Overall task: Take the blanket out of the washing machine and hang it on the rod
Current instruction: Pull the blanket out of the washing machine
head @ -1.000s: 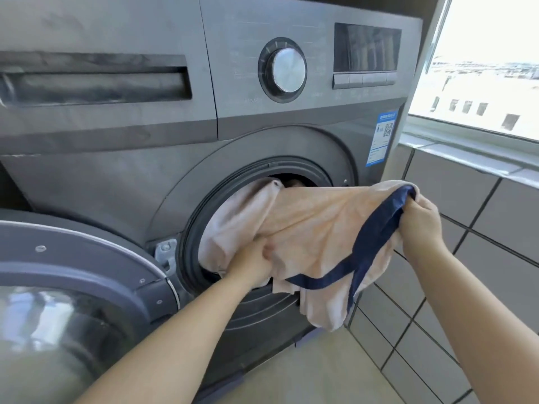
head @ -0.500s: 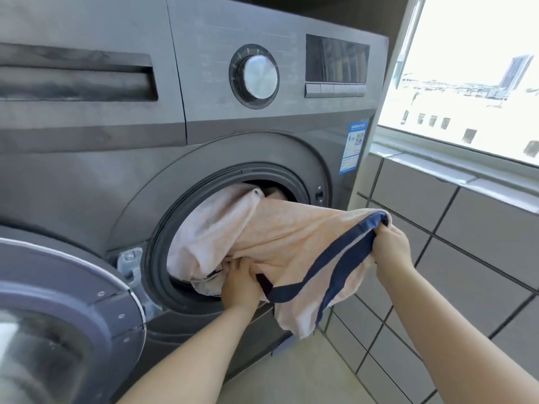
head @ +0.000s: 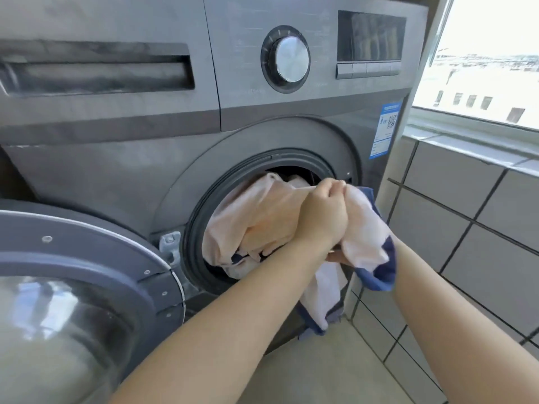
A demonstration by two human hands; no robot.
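Gripping a bunched fold of the peach blanket [head: 262, 223], the left hand [head: 322, 217] is closed tight; the right hand [head: 338, 257], mostly hidden beneath, cannot be read. Soft, limp and probably damp-heavy, the cloth hangs half out of the washing machine [head: 262, 126] drum, best gathered by handfuls.

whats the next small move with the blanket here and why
Probably pull back and up with both hands. The left hand grips the blanket at the washing machine opening, much of it seems still inside, and the right hand is hidden under the fabric.
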